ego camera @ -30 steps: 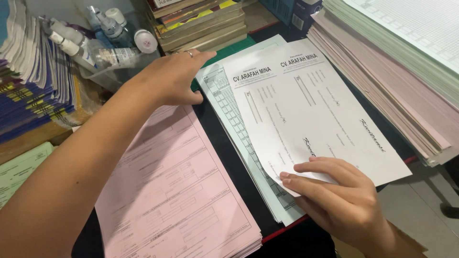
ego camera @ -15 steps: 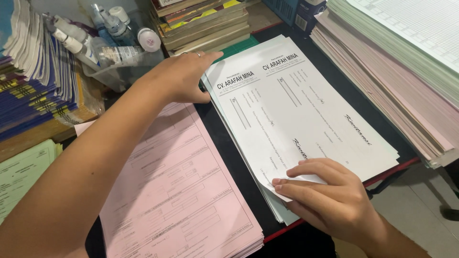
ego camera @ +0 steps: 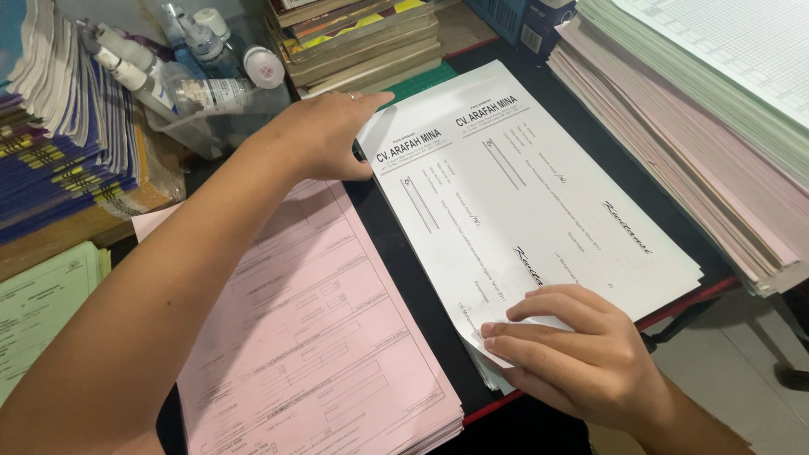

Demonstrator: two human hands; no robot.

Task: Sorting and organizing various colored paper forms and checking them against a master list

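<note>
A white printed sheet [ego camera: 539, 185] lies on top of a stack of pale green forms [ego camera: 482, 371] in the middle of the dark table. My right hand [ego camera: 573, 358] pinches the sheet's near corner between thumb and fingers. My left hand [ego camera: 316, 135], with a ring on one finger, presses flat against the far left edge of the same stack. To the left lies a thick pile of pink forms [ego camera: 312, 337], under my left forearm.
A tall stack of pink and green paper [ego camera: 699, 101] fills the right side. Old books [ego camera: 362, 38] are piled at the back. A clear tub of bottles [ego camera: 194, 76] and stacked blue booklets [ego camera: 59, 126] stand at the left. A green form [ego camera: 38, 303] lies at the far left.
The white sheet has slid left and squared up over the green stack, covering the forms that showed beside it. Both hands stayed at the stack's edges.
</note>
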